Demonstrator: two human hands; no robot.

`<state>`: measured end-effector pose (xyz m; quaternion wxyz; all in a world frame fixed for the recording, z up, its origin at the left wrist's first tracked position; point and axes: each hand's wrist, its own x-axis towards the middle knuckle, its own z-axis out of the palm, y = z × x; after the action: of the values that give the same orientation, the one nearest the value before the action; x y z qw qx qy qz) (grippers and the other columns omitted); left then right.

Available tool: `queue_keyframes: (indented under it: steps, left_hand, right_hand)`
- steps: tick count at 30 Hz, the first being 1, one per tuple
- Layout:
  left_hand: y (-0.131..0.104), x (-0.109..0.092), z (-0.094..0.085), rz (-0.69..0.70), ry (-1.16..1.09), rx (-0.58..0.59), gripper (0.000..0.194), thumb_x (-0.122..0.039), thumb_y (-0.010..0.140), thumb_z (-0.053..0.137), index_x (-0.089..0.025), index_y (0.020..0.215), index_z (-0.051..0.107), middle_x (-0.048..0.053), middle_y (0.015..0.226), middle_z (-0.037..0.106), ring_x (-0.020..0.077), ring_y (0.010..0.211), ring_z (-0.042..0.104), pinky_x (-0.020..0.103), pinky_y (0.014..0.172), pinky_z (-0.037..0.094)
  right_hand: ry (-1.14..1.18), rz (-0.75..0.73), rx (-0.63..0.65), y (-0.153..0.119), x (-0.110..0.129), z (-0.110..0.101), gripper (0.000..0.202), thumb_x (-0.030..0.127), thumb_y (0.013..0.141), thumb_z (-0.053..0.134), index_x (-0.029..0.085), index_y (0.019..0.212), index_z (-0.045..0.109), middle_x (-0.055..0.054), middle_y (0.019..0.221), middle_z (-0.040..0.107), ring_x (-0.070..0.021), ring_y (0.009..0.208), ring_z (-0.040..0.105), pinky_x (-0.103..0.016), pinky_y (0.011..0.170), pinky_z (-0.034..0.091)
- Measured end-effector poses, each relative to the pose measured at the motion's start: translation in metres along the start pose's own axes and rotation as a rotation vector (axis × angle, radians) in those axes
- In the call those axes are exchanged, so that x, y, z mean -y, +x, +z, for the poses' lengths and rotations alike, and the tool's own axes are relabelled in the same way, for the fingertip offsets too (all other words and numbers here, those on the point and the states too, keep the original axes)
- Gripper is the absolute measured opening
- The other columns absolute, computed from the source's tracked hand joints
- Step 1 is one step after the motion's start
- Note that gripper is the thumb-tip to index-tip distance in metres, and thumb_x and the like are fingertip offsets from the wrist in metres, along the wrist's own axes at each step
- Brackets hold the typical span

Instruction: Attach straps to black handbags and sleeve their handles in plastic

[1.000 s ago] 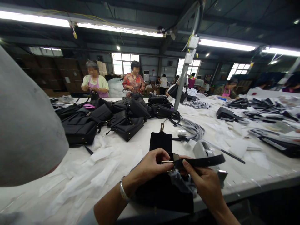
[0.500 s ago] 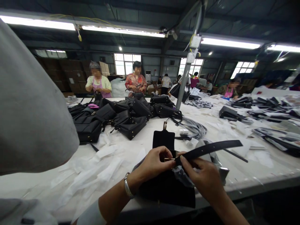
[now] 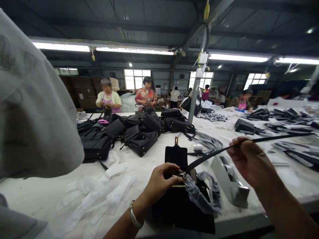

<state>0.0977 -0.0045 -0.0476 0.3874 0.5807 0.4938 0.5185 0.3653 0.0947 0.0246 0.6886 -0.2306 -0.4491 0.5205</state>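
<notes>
A black handbag lies at the table's front edge, its flap raised and a gold clasp on the flap's end. My left hand is closed, thumb and fingers pinching a gold metal buckle at the bag's side. From that buckle a long black strap runs up to the right. My right hand is closed on the strap, with its loose end reaching out past my fingers. A handle wrapped in clear plastic hangs at the bag's side, between my hands.
A grey tape dispenser stands right of the bag. Black bags are heaped farther back, beside a metal post. White wrapping scraps cover the table's left. A grey hanging shape blocks the far left. Several people work across the table.
My right hand has moved away from the buckle, up and to the right, drawing the strap out long. My left hand stays by the buckle. The plastic-wrapped handle shows more fully.
</notes>
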Motion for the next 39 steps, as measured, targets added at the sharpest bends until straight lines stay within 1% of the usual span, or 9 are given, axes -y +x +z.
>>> queue_keyframes:
  steps: [3, 5, 9, 14, 19, 22, 27, 34, 39]
  left_hand:
    - [0.0, -0.001, -0.002, -0.007, -0.121, 0.08, 0.028, -0.02, 0.078, 0.073, -0.016, 0.106, 0.069, 0.008, 0.106, 0.074, 0.0226, 0.099, 0.068, 0.034, 0.091, 0.051]
    - [0.001, -0.001, -0.003, 0.002, -0.209, 0.092, 0.034, -0.015, 0.077, 0.073, -0.016, 0.11, 0.065, 0.009, 0.109, 0.074, 0.0225, 0.102, 0.068, 0.035, 0.093, 0.051]
    - [0.002, 0.003, 0.001, -0.007, -0.262, 0.01, 0.045, -0.01, 0.068, 0.079, -0.016, 0.109, 0.062, 0.008, 0.103, 0.074, 0.0228, 0.098, 0.07, 0.036, 0.092, 0.053]
    - [0.0, 0.006, 0.006, 0.003, -0.251, -0.013, 0.047, -0.011, 0.065, 0.084, -0.017, 0.108, 0.064, 0.008, 0.104, 0.075, 0.0232, 0.098, 0.07, 0.035, 0.091, 0.054]
    - [-0.002, 0.005, 0.008, 0.027, -0.144, 0.006, 0.038, -0.017, 0.064, 0.087, -0.018, 0.099, 0.072, 0.005, 0.099, 0.076, 0.0231, 0.096, 0.07, 0.032, 0.09, 0.053]
    - [-0.005, 0.005, 0.011, 0.042, -0.077, -0.009, 0.037, -0.019, 0.062, 0.089, -0.018, 0.096, 0.074, 0.004, 0.097, 0.076, 0.0228, 0.095, 0.069, 0.03, 0.09, 0.053]
    - [-0.008, 0.003, 0.009, 0.128, -0.021, 0.015, 0.032, -0.014, 0.077, 0.076, -0.021, 0.108, 0.072, 0.003, 0.11, 0.075, 0.0222, 0.104, 0.068, 0.03, 0.095, 0.052]
    - [-0.016, 0.004, 0.001, 0.317, 0.48, 0.054, 0.035, -0.019, 0.093, 0.058, -0.029, 0.127, 0.064, 0.004, 0.112, 0.075, 0.0236, 0.1, 0.07, 0.035, 0.096, 0.051]
    - [-0.027, 0.013, -0.035, 0.414, 0.683, -0.235, 0.03, -0.017, 0.092, 0.057, -0.028, 0.116, 0.071, 0.006, 0.107, 0.077, 0.0249, 0.098, 0.071, 0.04, 0.101, 0.049]
  right_hand:
    - [0.025, -0.018, 0.025, 0.005, 0.015, 0.0, 0.024, 0.054, 0.079, 0.074, 0.03, 0.08, 0.072, 0.002, 0.067, 0.058, -0.0132, 0.076, 0.062, -0.032, 0.074, 0.048]
    - [-0.042, 0.088, 0.095, 0.0, 0.021, 0.003, 0.03, 0.059, 0.083, 0.066, 0.03, 0.087, 0.072, 0.005, 0.057, 0.049, -0.0084, 0.054, 0.053, -0.029, 0.056, 0.042]
    - [-0.594, 0.464, 0.476, -0.019, 0.016, 0.014, 0.035, 0.055, 0.074, 0.076, 0.021, 0.079, 0.073, 0.007, 0.048, 0.04, -0.0039, 0.038, 0.024, -0.023, 0.039, 0.013]
    - [-1.109, 0.412, 0.749, -0.031, -0.002, 0.025, 0.046, 0.059, 0.082, 0.062, 0.018, 0.063, 0.071, 0.004, 0.048, 0.039, -0.009, 0.046, 0.03, -0.024, 0.044, 0.016]
    - [-1.088, 0.474, 0.856, -0.035, -0.021, 0.038, 0.051, 0.057, 0.088, 0.052, 0.019, 0.057, 0.064, 0.004, 0.045, 0.042, -0.0101, 0.044, 0.032, -0.025, 0.045, 0.02]
    - [-1.209, 0.284, 0.909, -0.043, -0.029, 0.052, 0.048, 0.05, 0.092, 0.049, 0.02, 0.059, 0.065, 0.001, 0.049, 0.054, -0.0127, 0.047, 0.045, -0.026, 0.047, 0.026]
    - [-1.542, -0.238, 0.872, -0.06, -0.032, 0.067, 0.036, 0.051, 0.084, 0.066, 0.025, 0.109, 0.068, -0.009, 0.097, 0.075, -0.0282, 0.087, 0.068, -0.034, 0.073, 0.045]
    - [-1.519, -0.176, 0.986, -0.063, -0.038, 0.077, 0.022, 0.029, 0.082, 0.068, 0.029, 0.104, 0.069, -0.003, 0.091, 0.077, -0.0264, 0.084, 0.071, -0.03, 0.067, 0.043]
    - [-1.524, -0.189, 0.996, -0.051, -0.034, 0.073, 0.019, 0.029, 0.081, 0.067, 0.03, 0.099, 0.073, -0.003, 0.091, 0.078, -0.0278, 0.083, 0.071, -0.033, 0.07, 0.045]
